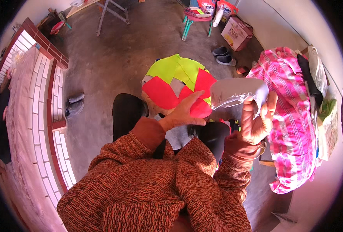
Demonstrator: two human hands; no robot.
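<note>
My right hand (257,123) is raised, its fingers closed on a curved grey-white fabric piece (239,88) with a frayed, ragged lower edge. My left hand (185,112) is just left of that piece, thumb and fingers apart, with nothing seen in its grasp. Beyond my left fingers, a red fabric piece (159,92) and neon yellow fabric pieces (175,67) overlap on a round surface in front of my knees. Another red piece (205,82) lies at the right of this pile, partly behind the grey-white one.
A bed or bench under a pink plaid cover (291,127) stands close at my right. Dark slippers (224,57) and a cardboard box (237,34) lie beyond it, near a green-legged stool (196,23). Grey shoes (75,104) sit left, beside a brick-patterned ledge (41,127).
</note>
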